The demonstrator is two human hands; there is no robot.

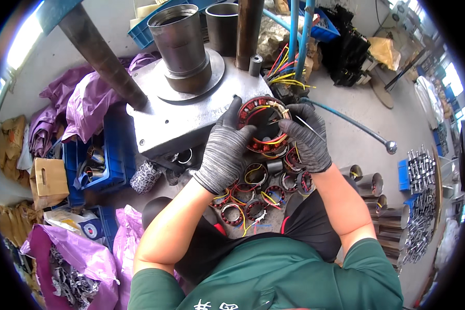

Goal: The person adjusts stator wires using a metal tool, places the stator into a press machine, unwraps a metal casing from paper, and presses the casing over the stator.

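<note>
Both hands wear grey knit gloves. My left hand (223,155) grips the left side of a round motor stator (247,109) with red coils and yellow and red lead wires, its thumb at the inner rim. On the opposite side, my right hand (311,138) is closed at the stator's right rim, fingers by the wires. A thin silvery strip or rod (309,127) lies across that hand; its kind is unclear. The stator is raised and tilted, by the front edge of a metal press bed (186,126). Below it, several more wound stators (256,209) sit between my legs.
On the press bed stands a steel cylinder (178,46) on a round plate, between posts (106,59). A blue lever with a ball end (391,148) reaches out at right. Blue crates (116,155) and purple sacks (80,248) are at left, metal cylinders (390,227) and shafts (421,206) at right.
</note>
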